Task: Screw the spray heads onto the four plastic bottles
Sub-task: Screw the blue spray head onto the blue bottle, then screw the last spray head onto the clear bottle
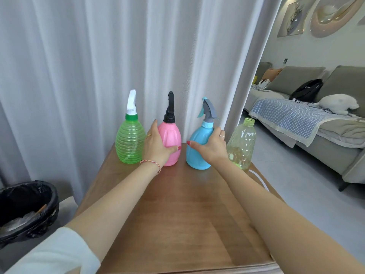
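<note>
Several plastic bottles stand in a row at the far end of a wooden table [177, 214]. From the left: a ribbed green bottle [129, 141] with a white spray head, a pink bottle [171, 135] with a black spray head, a blue bottle [198, 147] with a grey and blue spray head, and a pale yellow-green bottle [242, 143] with a bare open neck. My left hand [158, 146] wraps around the pink bottle's body. My right hand [212, 147] wraps around the blue bottle's body. No loose spray head is in sight.
A white curtain [98, 66] hangs right behind the bottles. A black-lined waste bin [27, 208] stands on the floor at the left. To the right are a grey sofa [316, 119] with a blue checked blanket and a bag, and a white cable by the table's right edge.
</note>
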